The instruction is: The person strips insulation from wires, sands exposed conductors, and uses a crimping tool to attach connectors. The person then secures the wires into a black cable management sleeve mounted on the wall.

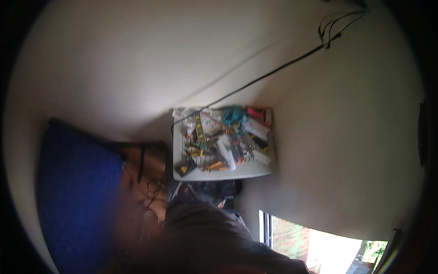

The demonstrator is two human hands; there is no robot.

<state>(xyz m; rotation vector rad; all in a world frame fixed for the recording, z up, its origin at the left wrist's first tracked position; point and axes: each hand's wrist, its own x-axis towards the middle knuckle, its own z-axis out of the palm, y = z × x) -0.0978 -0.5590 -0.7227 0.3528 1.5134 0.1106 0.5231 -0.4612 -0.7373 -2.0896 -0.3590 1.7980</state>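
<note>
Potentially, a tug on the cable across your tray risked scattering tools; your hands' state I couldn't tell.

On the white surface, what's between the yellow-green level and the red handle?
Head view: a teal bundle lies between the level and red handle; smaller clutter there is too blurred to name.

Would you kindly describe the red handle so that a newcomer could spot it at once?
Start at the crowded white tabletop by the pale wall. Go to its far right corner, just right of the teal bundle. The red handle there stands out as the largest red piece among its neighbours.
</note>
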